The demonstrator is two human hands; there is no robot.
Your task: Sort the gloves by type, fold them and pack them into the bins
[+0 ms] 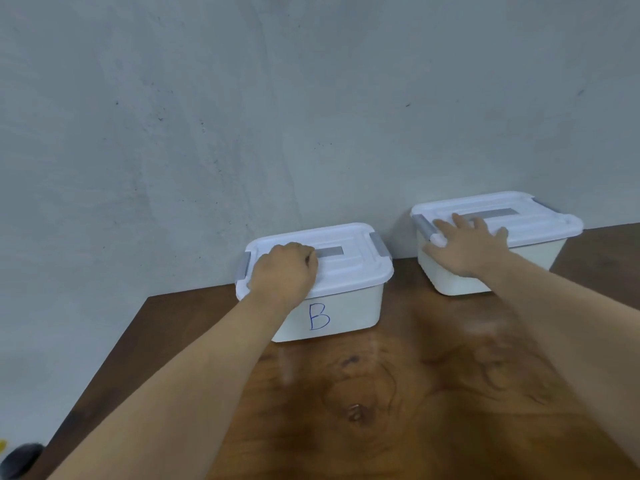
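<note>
The left hand (284, 268) is curled into a fist at the grey handle (329, 251) of the bin marked B (346, 313) (whether it grips the handle is hidden). The right hand (467, 245) lies flat, fingers spread, on the second bin (450, 278). Both lidded bins stand on the table (381, 393), long axes along the wall (242, 116).

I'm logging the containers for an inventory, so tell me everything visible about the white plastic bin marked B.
The white plastic bin marked with a blue handwritten B is a rounded rectangular tub, standing upright on the brown wooden table by the grey wall. Its white lid is on, with grey clips at both ends and a grey handle strip on top. The left hand rests curled on the lid at the strip's left end; whether it grips is hidden.
</note>
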